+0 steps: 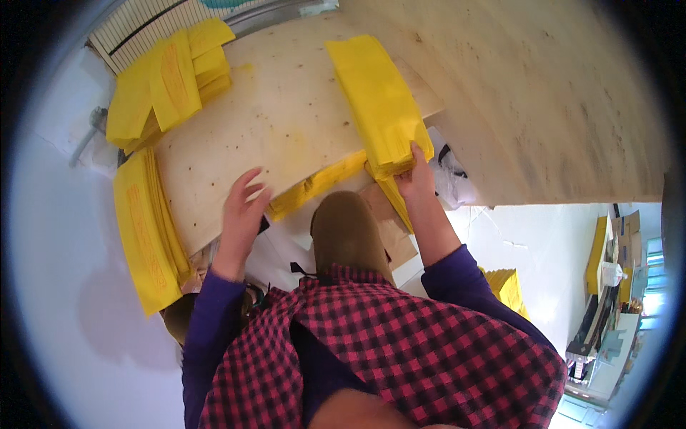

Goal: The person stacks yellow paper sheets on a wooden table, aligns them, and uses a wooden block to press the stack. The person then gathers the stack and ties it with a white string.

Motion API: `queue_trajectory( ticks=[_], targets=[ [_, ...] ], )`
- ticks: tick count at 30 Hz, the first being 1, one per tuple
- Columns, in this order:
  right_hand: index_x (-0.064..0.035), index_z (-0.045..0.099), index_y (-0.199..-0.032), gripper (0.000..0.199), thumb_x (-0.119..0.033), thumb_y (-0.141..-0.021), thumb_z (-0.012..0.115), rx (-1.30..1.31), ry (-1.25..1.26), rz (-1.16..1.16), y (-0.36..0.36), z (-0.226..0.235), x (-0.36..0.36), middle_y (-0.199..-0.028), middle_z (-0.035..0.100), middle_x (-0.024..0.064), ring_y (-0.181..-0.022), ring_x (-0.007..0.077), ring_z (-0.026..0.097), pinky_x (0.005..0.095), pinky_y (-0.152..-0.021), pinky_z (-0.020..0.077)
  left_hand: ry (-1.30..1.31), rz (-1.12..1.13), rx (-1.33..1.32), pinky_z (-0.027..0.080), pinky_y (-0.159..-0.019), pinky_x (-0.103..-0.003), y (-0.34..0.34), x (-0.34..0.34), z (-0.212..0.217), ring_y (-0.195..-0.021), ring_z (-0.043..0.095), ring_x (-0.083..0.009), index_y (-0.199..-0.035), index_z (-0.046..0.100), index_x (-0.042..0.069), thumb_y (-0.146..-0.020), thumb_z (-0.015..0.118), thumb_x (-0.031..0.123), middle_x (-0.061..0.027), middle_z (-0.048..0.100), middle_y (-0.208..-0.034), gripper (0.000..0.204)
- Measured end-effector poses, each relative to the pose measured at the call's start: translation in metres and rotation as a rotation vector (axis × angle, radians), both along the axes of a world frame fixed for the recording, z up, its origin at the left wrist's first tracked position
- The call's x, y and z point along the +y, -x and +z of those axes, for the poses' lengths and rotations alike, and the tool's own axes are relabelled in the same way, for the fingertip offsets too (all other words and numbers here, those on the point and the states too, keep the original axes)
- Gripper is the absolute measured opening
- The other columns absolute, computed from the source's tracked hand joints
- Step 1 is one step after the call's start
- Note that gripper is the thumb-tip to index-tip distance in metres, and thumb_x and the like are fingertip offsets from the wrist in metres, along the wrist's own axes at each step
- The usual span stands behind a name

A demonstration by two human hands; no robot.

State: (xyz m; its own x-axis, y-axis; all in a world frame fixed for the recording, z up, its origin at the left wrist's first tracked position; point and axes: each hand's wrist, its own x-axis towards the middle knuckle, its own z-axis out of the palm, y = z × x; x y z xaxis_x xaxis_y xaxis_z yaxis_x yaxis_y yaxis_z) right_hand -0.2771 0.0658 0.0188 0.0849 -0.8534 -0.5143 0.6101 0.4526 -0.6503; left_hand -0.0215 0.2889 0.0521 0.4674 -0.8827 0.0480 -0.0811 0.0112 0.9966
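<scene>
A long stack of flat yellow paper sheets (375,96) lies on the right part of the wooden board, its near end at the board's front edge. My right hand (416,175) grips the near right corner of this stack, with the thumb on top and the other fingers hidden below. My left hand (244,211) is held near the board's front edge with its fingers apart and nothing in them. To its left, a thick yellow bundle with red print (146,229) hangs over the board's left edge. Another pile of yellow bundles (168,86) sits at the far left corner.
The pale wooden board (264,107) has small dark knots. A large upright plywood panel (543,93) stands to the right. A yellow strip (318,182) runs along the front edge, above my knee. More yellow sheets (505,289) are low at the right, and shelves with boxes stand beyond.
</scene>
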Motion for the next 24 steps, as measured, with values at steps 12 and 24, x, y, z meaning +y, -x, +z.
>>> queue_trajectory(
  ticks=[12,24],
  targets=[
    [-0.0117,0.042,-0.127,0.045,-0.028,-0.088,0.059,-0.149,-0.091,0.065,0.001,0.017,0.124,-0.122,0.052,0.0062,-0.116,0.0228,0.046,0.0397,-0.100,0.0360,-0.251,-0.396,1.100,0.032,-0.102,-0.042,0.068,-0.121,-0.048,-0.126,0.038,-0.0275,-0.136,0.035,0.010,-0.080,0.054,0.062,-0.0104,0.039,-0.138,0.080],
    [-0.0076,0.037,-0.130,0.060,-0.044,-0.086,0.058,-0.163,0.073,0.310,0.021,-0.003,0.146,-0.129,0.044,0.0089,-0.120,0.0240,0.040,0.0393,-0.106,0.0287,-0.173,-0.360,1.131,0.039,-0.097,-0.038,0.069,-0.117,-0.034,-0.111,0.052,-0.0242,-0.121,0.050,0.007,-0.082,0.066,0.033,-0.0083,0.057,-0.118,0.050]
  ],
)
